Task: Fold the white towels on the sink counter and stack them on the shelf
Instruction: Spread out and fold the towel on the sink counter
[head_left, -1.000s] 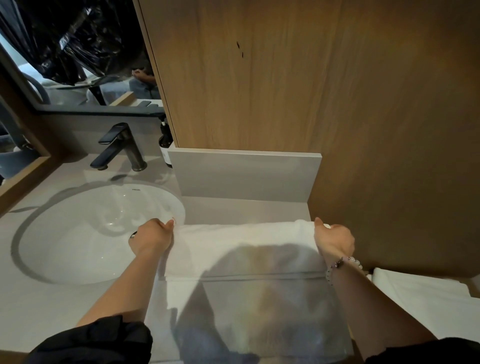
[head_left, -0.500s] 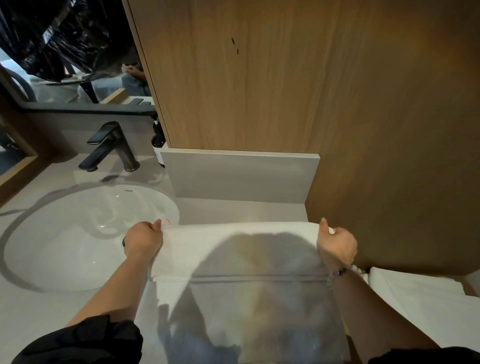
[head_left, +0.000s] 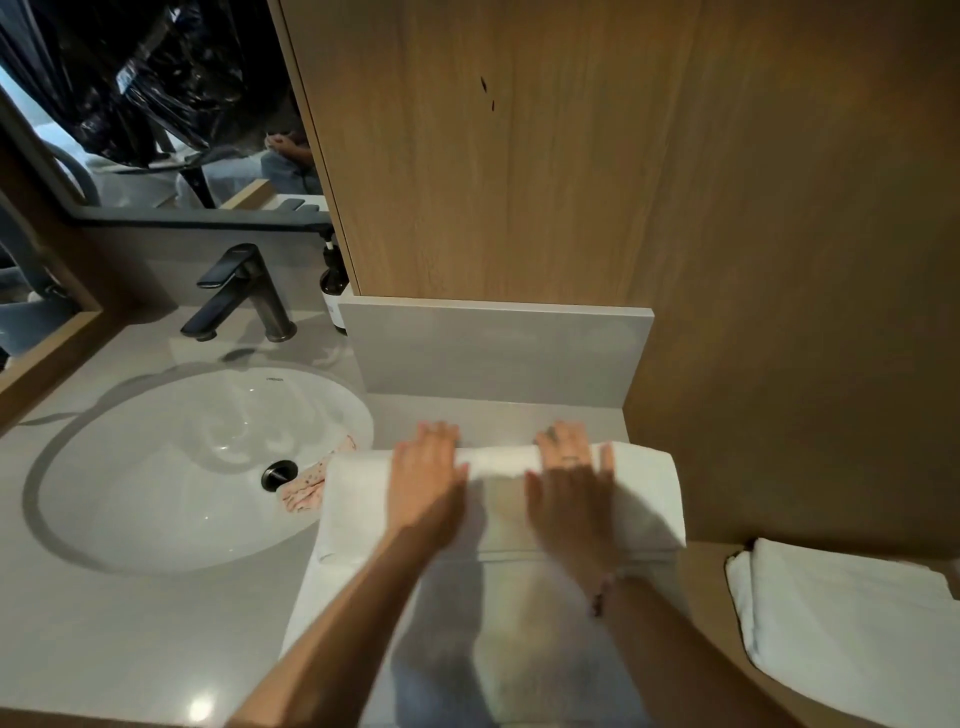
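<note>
We are seeing a dim, warm-toned scene. A broad shadow is falling across the towel (head_left: 644, 493) towards 6 o'clock, glare is glinting off the counter (head_left: 130, 623) at 7 o'clock, the left hand (head_left: 426, 483) and right hand (head_left: 571, 493) are smearing with motion blur, and straight lines are bowing at the edges

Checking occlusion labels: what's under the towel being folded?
Grey counter; the towel overhangs the sink leftward, where a pink patterned cloth pokes out. The rest beneath is covered.
</note>
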